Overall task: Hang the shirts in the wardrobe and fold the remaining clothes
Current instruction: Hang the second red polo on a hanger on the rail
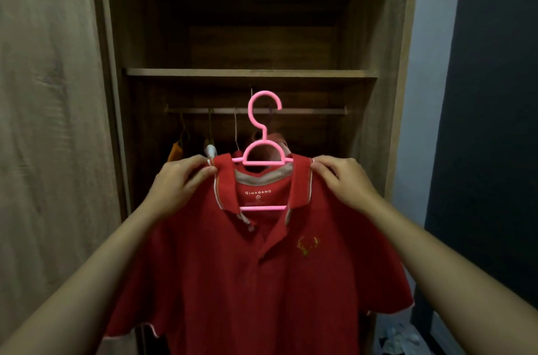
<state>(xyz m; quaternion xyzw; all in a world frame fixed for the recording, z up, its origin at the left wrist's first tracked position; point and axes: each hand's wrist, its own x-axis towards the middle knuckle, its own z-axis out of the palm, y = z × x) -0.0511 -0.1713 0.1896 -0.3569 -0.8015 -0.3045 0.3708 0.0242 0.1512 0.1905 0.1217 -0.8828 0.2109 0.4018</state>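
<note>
Fingers of the left hand pinch the left shoulder of a red shirt beside its collar. The right hand pinches the right shoulder in the same way, thumb and fingertips closed on the cloth. Both bare arms reach forward from the near corners. The shirt hangs between the hands, front toward the camera, its placket open, a gold antler emblem on its right chest and a label inside the neck. It sits on a pink hanger, whose lower bar shows across the open neck and whose hook stands upright above the collar.

Behind it is an open wardrobe. The hook crosses the line of the rod; whether it touches the rod cannot be told. To the left on the rod hang thin hangers with an orange garment and something white. A shelf runs above the rod. A door fills the left. At lower right, crumpled clothes lie on the floor.
</note>
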